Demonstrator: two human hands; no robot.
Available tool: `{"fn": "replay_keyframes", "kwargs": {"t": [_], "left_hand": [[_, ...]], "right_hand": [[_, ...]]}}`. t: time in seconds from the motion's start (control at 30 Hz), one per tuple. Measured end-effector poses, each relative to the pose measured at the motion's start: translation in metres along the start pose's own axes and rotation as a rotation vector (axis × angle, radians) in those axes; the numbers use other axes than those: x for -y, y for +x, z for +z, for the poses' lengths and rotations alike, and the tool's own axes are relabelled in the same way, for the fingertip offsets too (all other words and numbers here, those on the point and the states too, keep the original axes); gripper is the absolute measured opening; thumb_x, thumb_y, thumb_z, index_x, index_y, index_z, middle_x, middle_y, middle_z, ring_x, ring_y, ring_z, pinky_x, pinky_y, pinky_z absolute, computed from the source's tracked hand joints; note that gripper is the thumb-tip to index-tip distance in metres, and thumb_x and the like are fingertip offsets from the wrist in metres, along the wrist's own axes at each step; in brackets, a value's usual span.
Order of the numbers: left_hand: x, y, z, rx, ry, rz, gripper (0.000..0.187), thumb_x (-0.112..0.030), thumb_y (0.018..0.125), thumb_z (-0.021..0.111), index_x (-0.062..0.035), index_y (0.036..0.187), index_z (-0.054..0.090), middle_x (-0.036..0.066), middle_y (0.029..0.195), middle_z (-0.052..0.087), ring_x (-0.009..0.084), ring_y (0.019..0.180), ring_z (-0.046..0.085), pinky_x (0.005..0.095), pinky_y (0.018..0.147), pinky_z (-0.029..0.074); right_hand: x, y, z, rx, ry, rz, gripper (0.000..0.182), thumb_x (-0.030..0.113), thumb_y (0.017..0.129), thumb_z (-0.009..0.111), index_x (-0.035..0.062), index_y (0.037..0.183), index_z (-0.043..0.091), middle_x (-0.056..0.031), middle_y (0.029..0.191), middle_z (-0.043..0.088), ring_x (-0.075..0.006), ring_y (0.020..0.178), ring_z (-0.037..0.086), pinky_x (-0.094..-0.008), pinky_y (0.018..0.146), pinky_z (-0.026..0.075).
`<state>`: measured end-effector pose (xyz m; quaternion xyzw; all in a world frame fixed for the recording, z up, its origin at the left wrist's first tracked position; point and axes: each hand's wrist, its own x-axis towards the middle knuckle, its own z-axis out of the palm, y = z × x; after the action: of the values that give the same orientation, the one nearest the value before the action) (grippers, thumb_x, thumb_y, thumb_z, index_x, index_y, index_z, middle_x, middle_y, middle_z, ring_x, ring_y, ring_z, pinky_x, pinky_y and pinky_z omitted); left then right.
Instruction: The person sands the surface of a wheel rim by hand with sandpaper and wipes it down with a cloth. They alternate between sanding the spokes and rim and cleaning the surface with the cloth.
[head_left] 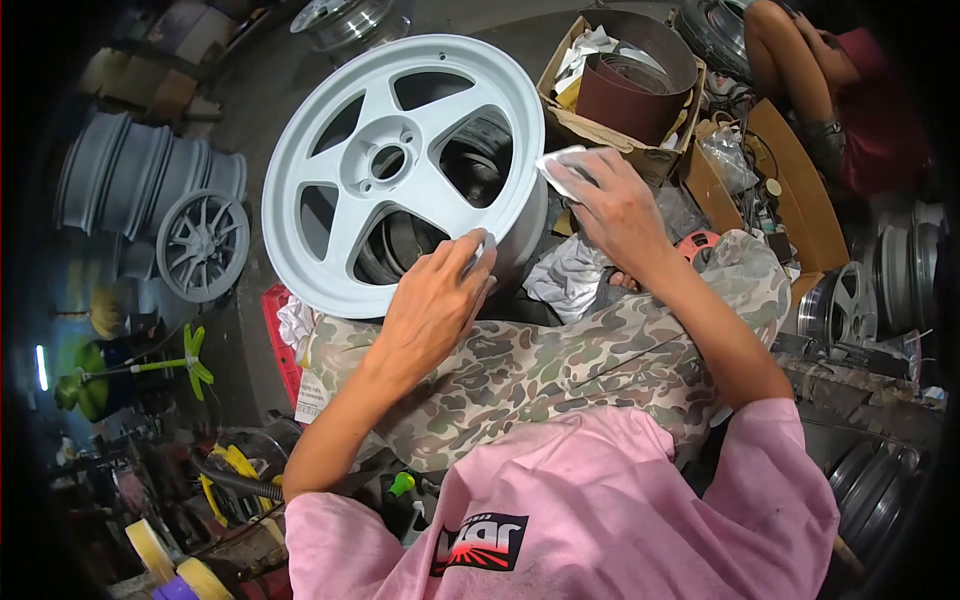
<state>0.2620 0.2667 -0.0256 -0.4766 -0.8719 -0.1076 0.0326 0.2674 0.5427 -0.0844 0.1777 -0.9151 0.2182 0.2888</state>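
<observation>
A white five-spoke car wheel [400,160] stands tilted in front of me, resting against my camouflage-clad knees [560,360]. My left hand [435,300] grips the wheel's lower rim, fingers curled over its edge. My right hand [610,200] presses a small folded white sheet [560,165] against the wheel's right rim.
A cardboard box [620,90] with rolls of brown abrasive paper sits behind the wheel. Another person in red [850,100] sits at the top right. Grey rims [160,190] stand stacked on the left, more rims [860,300] on the right. Rags [570,275] lie beneath the wheel.
</observation>
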Motion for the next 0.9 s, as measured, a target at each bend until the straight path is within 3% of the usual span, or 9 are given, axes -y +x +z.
{"fn": "replay_keyframes", "kwargs": {"t": [0.2, 0.27, 0.33, 0.4, 0.6, 0.67, 0.77, 0.87, 0.9], "left_hand": [[-0.001, -0.013, 0.008, -0.075, -0.109, -0.061, 0.034, -0.006, 0.094, 0.071, -0.0004, 0.127, 0.064, 0.017, 0.121, 0.065, 0.0352, 0.098, 0.067, 0.0443, 0.082, 0.056], [0.005, -0.02, 0.014, -0.094, -0.141, -0.212, 0.034, -0.006, 0.094, 0.071, 0.0003, 0.127, 0.064, 0.017, 0.108, 0.067, 0.0367, 0.089, 0.068, 0.0453, 0.077, 0.055], [0.007, -0.024, 0.016, -0.085, -0.126, -0.228, 0.034, -0.007, 0.094, 0.072, 0.0005, 0.126, 0.064, 0.017, 0.102, 0.066, 0.0368, 0.086, 0.068, 0.0454, 0.074, 0.055], [0.008, -0.027, 0.018, -0.087, -0.104, -0.247, 0.034, -0.008, 0.094, 0.072, 0.0007, 0.126, 0.064, 0.017, 0.097, 0.066, 0.0369, 0.083, 0.067, 0.0456, 0.072, 0.054], [0.011, -0.026, 0.017, -0.039, -0.045, -0.302, 0.031, -0.015, 0.095, 0.074, -0.0001, 0.122, 0.067, 0.015, 0.089, 0.066, 0.0354, 0.075, 0.067, 0.0445, 0.066, 0.053], [0.012, -0.02, 0.019, -0.084, -0.041, -0.242, 0.029, -0.017, 0.096, 0.074, -0.0005, 0.119, 0.069, 0.014, 0.086, 0.065, 0.0355, 0.072, 0.066, 0.045, 0.064, 0.052], [0.007, -0.002, 0.017, -0.118, -0.1, -0.191, 0.029, -0.013, 0.095, 0.073, -0.0015, 0.121, 0.069, 0.016, 0.096, 0.07, 0.0371, 0.078, 0.069, 0.0448, 0.067, 0.055], [0.012, 0.018, 0.019, -0.188, -0.205, -0.146, 0.029, -0.009, 0.094, 0.072, -0.002, 0.123, 0.07, 0.02, 0.105, 0.074, 0.0377, 0.084, 0.072, 0.0433, 0.072, 0.057], [0.019, 0.027, 0.02, -0.2, -0.26, -0.144, 0.028, -0.01, 0.094, 0.072, -0.0025, 0.122, 0.071, 0.02, 0.103, 0.074, 0.0371, 0.082, 0.073, 0.0424, 0.071, 0.057]], "right_hand": [[0.02, -0.014, 0.031, 0.024, -0.016, -0.2, 0.041, 0.006, 0.086, 0.065, 0.008, 0.127, 0.071, -0.0056, 0.131, 0.067, -0.0254, 0.125, 0.06, -0.0425, 0.103, 0.048], [0.012, -0.013, 0.029, -0.016, -0.037, -0.271, 0.04, 0.005, 0.086, 0.065, 0.0093, 0.125, 0.072, -0.005, 0.131, 0.068, -0.0262, 0.125, 0.06, -0.0428, 0.103, 0.048], [-0.018, 0.003, 0.031, -0.061, -0.1, -0.155, 0.039, 0.004, 0.087, 0.066, 0.0128, 0.124, 0.074, -0.0065, 0.125, 0.071, -0.0284, 0.122, 0.063, -0.044, 0.103, 0.049], [-0.038, 0.017, 0.034, -0.011, -0.119, -0.065, 0.05, -0.002, 0.085, 0.062, 0.0114, 0.132, 0.071, -0.0065, 0.135, 0.068, -0.0297, 0.129, 0.061, -0.0466, 0.106, 0.047], [0.02, -0.011, 0.03, 0.007, 0.029, -0.259, 0.04, 0.001, 0.086, 0.064, 0.0136, 0.123, 0.075, -0.0059, 0.126, 0.073, -0.0262, 0.123, 0.066, -0.0431, 0.103, 0.05], [-0.016, 0.008, 0.039, -0.136, -0.031, -0.267, 0.039, -0.002, 0.086, 0.063, 0.0125, 0.12, 0.075, -0.0061, 0.124, 0.074, -0.0269, 0.124, 0.066, -0.0419, 0.103, 0.051], [-0.076, 0.029, 0.047, -0.075, 0.0, 0.157, 0.023, 0.014, 0.095, 0.062, 0.0085, 0.112, 0.077, -0.012, 0.111, 0.074, -0.0361, 0.103, 0.067, -0.0469, 0.092, 0.052], [-0.12, 0.005, 0.081, 0.086, 0.132, 0.581, 0.032, 0.03, 0.097, 0.06, 0.002, 0.102, 0.075, -0.0201, 0.096, 0.073, -0.0427, 0.092, 0.069, -0.0509, 0.084, 0.054], [-0.129, -0.017, 0.094, 0.188, 0.21, 0.58, 0.034, 0.033, 0.096, 0.06, 0.0022, 0.099, 0.075, -0.0221, 0.094, 0.073, -0.0437, 0.09, 0.07, -0.0517, 0.082, 0.054]]}}
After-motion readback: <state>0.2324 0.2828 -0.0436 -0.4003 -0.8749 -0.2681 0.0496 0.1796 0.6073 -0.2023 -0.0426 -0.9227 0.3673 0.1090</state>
